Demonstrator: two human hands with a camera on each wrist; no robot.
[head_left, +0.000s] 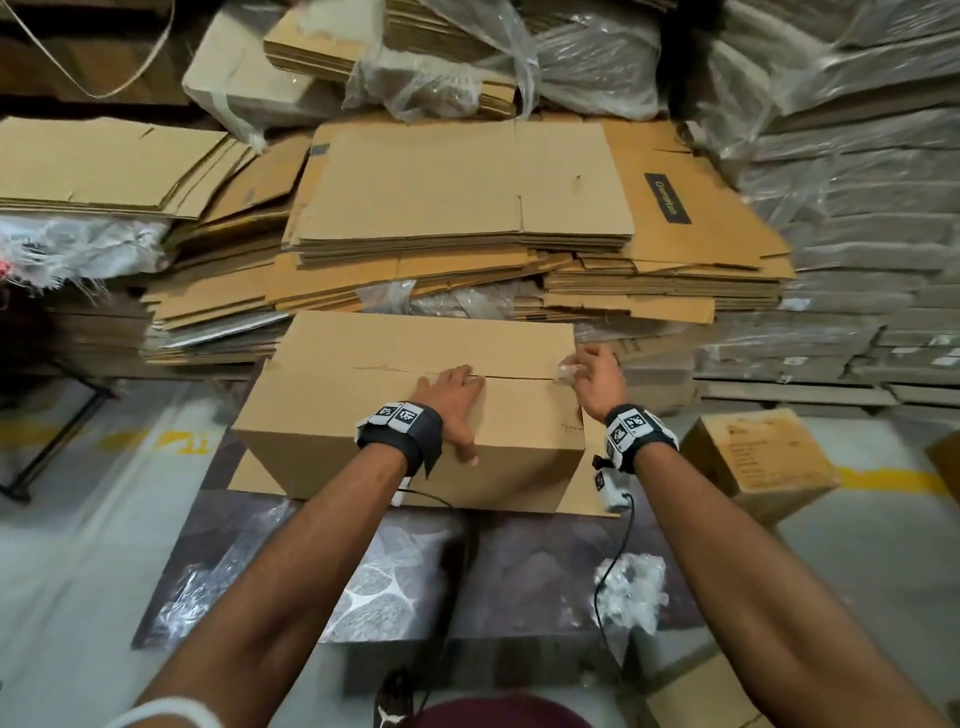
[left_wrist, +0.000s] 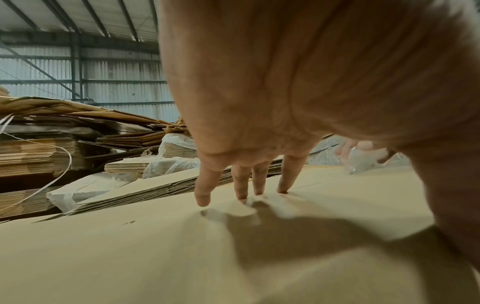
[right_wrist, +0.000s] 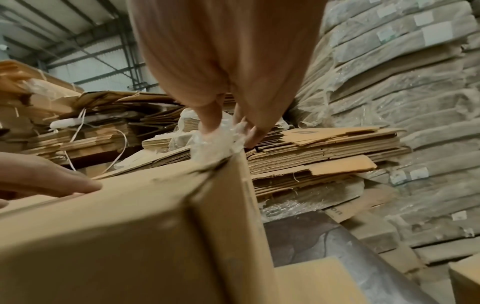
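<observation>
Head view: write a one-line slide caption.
Left hand presses the cardboard box top while right hand pinches crumpled clear plastic at the seam's end.

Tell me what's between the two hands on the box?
In the head view, only the bare top of the box, crossed by its flap seam, lies between left hand and right hand.

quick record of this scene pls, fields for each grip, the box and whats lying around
left grip: flat on top of the cardboard box, straight fingers pressing at the flap seam
right grip: pinches a crumpled clear plastic wad at the seam's right end
box state: top flaps down, standing on the dark patterned table
on table: another plastic clump
behind: stacks of flattened cartons
right of the table: smaller box
</observation>
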